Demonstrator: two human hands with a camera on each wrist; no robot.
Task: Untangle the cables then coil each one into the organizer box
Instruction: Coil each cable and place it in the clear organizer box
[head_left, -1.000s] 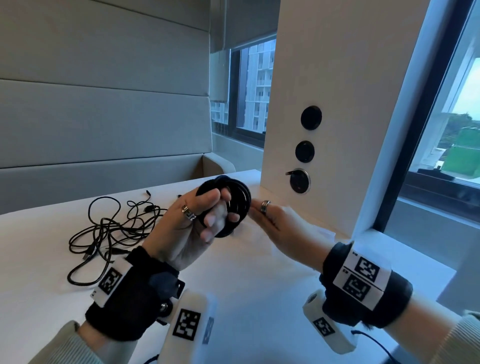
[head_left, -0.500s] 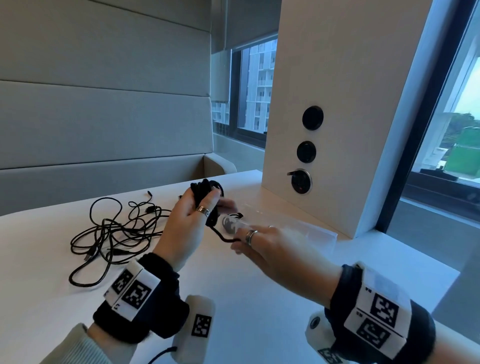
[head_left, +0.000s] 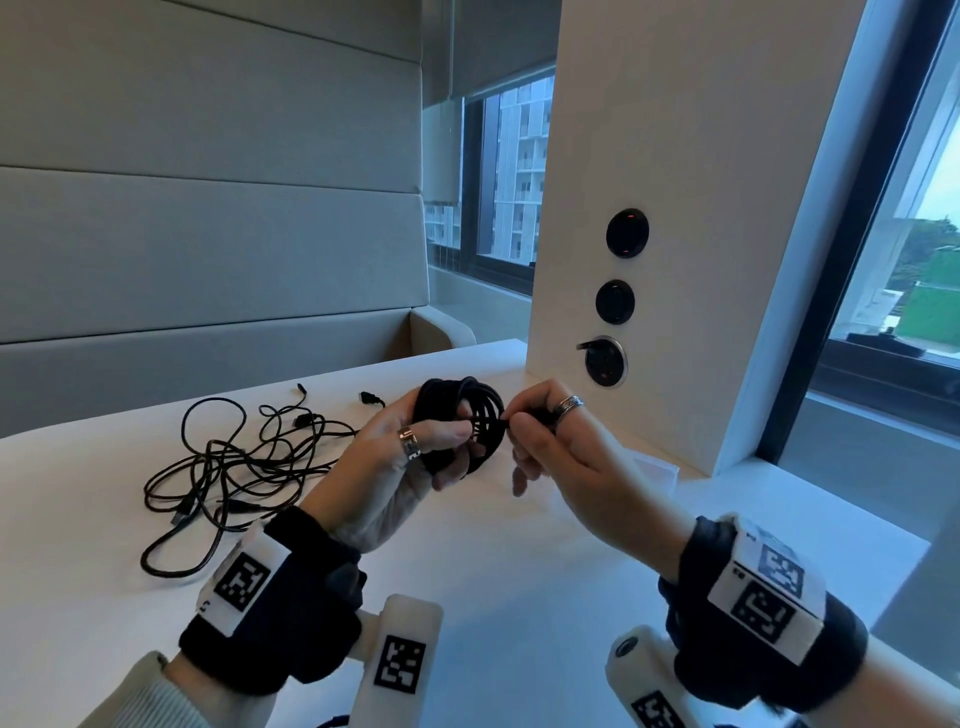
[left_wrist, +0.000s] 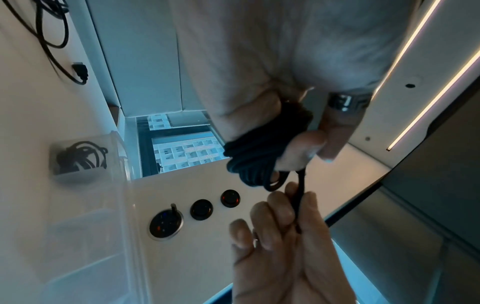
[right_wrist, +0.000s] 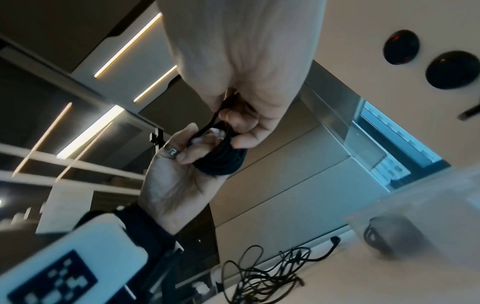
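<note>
My left hand (head_left: 415, 447) grips a coiled black cable (head_left: 462, 415) above the white table (head_left: 509, 561). My right hand (head_left: 540, 441) pinches the loose end of that cable beside the coil. In the left wrist view the coil (left_wrist: 254, 162) sits in my curled fingers, and the right hand (left_wrist: 285, 226) holds the end (left_wrist: 300, 197). A tangle of black cables (head_left: 228, 467) lies on the table to the left. The clear organizer box (left_wrist: 85, 160) stands by the pillar with one coiled cable inside. In the head view my right hand mostly hides it.
A white pillar (head_left: 675, 208) with three round black sockets (head_left: 615, 301) rises just behind the hands. A window lies to the right, past the table's right edge. A padded grey wall and bench run along the back.
The right hand has come away from the clear box and now pinches the cable end at the coil. The left hand has kept hold of the coil.
</note>
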